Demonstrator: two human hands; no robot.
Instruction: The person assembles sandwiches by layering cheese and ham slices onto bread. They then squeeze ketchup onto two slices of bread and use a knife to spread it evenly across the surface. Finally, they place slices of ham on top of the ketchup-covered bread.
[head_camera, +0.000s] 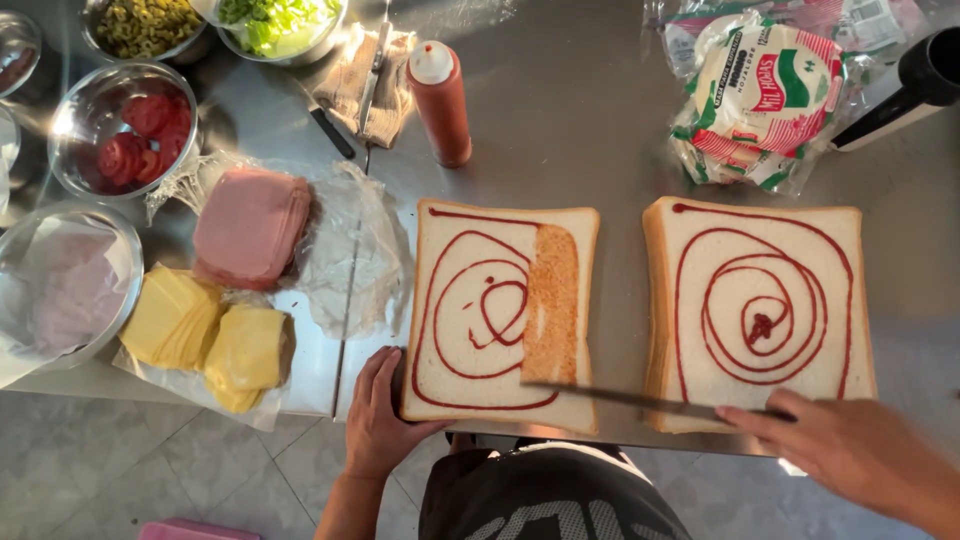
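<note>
Two large square slices of white bread lie side by side on a steel counter (570, 130). The left slice (470, 310) carries a red sauce spiral, with one vertical strip on its right part spread into an orange smear. The right slice (760, 310) has an untouched red spiral. My left hand (378, 415) rests at the near left corner of the left slice, touching its edge. My right hand (850, 450) grips a long knife (640, 400), whose blade lies across the near edge of the left slice below the smeared strip.
A red sauce bottle (440, 100) stands behind the left slice. Left of the bread lie sliced ham (250, 225) and yellow cheese slices (210, 335) on plastic wrap. Bowls of tomato slices (125, 135), lettuce (280, 25) and olives (145, 25) sit at the back left; a bread bag (765, 100) at the back right.
</note>
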